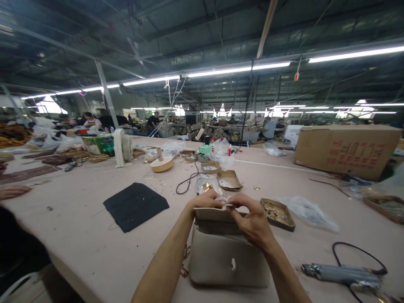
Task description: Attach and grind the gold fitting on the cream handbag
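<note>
Nearby, open bag (217, 261), tray (282, 226) holding fittings (275, 211)

Above you, glowing tube lights (221, 72) hang under a dark ceiling (189, 25); bright windows (50, 106) show far left and right.

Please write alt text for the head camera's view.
A person's left hand and right hand hold the raised flap of a taupe handbag on a pinkish worktable, between a black sheet and a silver power tool.
</note>
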`<state>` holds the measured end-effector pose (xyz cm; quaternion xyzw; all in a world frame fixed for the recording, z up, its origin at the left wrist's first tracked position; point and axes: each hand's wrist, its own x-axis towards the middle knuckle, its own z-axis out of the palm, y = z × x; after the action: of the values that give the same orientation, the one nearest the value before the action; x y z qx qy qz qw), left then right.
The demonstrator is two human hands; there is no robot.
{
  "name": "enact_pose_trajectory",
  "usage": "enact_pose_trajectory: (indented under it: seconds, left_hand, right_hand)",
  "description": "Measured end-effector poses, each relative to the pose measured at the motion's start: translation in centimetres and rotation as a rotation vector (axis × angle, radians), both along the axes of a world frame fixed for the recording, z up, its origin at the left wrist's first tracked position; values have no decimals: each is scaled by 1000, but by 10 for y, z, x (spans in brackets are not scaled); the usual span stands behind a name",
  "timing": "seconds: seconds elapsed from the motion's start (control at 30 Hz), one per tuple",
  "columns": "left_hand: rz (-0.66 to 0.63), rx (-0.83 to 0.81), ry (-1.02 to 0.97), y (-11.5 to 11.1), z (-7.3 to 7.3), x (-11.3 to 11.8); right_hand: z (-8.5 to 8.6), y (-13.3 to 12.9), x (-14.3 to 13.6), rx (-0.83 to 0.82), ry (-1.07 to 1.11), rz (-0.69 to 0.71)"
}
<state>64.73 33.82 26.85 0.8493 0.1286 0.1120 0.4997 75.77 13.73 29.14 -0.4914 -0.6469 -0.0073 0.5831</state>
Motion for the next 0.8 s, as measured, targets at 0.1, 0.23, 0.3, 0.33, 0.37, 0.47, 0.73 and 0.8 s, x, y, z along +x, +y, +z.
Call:
enact_pose_trajectory:
  seconds: [0.1,0.23,0.3,0.33,0.37,0.47,0.73,0.8]
  left_hand:
    - [180,77,-170,0,16,-2]
    - [416,219,-473,-24,44,-15]
    - [335,196,-406,-43,50,-19]
    - [286,174,-348,-52,50,-18]
    - [246,155,-293,-61,49,-17]
    - [199,61,-233,-78,43,-7]
    - [260,-383,-283,-73,35,4]
    - [271,-441,-306,-72,31,5]
  right_hand:
    - [-7,7,10,118,5,-9]
    - [-12,13,17,204,-11,-63]
    - [-13,15,16,241,-29,-87]
    - [-13,15,14,250,-42,-100]
    - [-14,16,13,256,-59,-117]
    - [-17,18,11,255,-114,-176]
    - [-13,14,22,132,-121,-119]
    - [-9,9,24,82,-107,-89]
